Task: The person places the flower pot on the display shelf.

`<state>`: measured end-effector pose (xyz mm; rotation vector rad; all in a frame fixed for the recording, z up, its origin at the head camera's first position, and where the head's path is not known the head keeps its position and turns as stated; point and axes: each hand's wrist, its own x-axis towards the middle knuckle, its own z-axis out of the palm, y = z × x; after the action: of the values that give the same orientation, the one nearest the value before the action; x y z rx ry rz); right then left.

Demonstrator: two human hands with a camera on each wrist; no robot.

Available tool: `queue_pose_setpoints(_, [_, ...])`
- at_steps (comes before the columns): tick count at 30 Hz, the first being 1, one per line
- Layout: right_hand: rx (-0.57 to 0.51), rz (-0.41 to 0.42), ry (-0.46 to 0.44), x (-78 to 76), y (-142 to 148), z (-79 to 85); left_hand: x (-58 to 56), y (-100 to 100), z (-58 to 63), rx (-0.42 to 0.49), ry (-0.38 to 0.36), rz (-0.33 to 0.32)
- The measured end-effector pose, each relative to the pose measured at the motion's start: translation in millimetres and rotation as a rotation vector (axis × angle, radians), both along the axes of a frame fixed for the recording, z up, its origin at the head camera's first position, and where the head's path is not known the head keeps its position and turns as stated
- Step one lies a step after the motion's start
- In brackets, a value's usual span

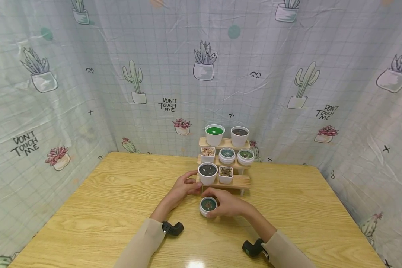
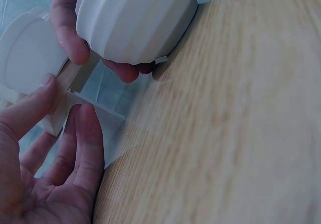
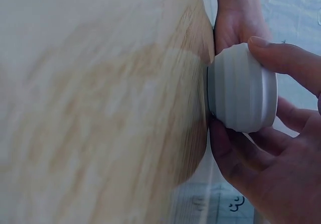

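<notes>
My right hand (image 1: 228,203) grips a small round white pot (image 1: 208,204) with dark green filling, thumb on the near side and fingers on the far side. In the right wrist view, the ribbed wall of this pot (image 3: 243,91) sits at the tabletop. My left hand (image 1: 182,188) holds the left end of the lowest tier of a wooden stepped stand (image 1: 242,181). In the left wrist view, its thumb lies on the plank's edge and the fingers curl below. Beside that hand, a tall white pot (image 1: 207,174) with dark filling stands on this tier.
A square pot of pebbles (image 1: 226,175) shares the lowest tier. Above stand a square pot with pinkish stones (image 1: 207,153) and two round pots, one blue-green (image 1: 227,155), one green (image 1: 246,156). Two tall pots, green-filled (image 1: 214,134) and dark-filled (image 1: 239,135), occupy the top. A patterned curtain (image 1: 234,89) hangs behind.
</notes>
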<state>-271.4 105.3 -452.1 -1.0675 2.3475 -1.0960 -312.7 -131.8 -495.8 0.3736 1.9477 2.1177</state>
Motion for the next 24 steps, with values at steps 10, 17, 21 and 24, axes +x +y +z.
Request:
queue_pose_setpoints(10, [0.037,0.004,0.039,3.2,2.3,4.0,-2.0,-0.4,-1.5,-0.008,-0.005,0.01])
queue_pose_setpoints(17, [0.04,0.008,0.057,3.8,9.1,7.6,-2.1,-1.0,-2.6,0.003,0.0,0.013])
queue_pose_setpoints(21, [0.043,0.004,0.065,3.6,16.2,11.5,-2.5,-0.6,-2.4,0.007,-0.004,0.011])
queue_pose_setpoints(24, [0.04,-0.003,0.046,4.6,21.7,15.9,-3.0,0.0,-2.1,0.011,-0.006,0.006])
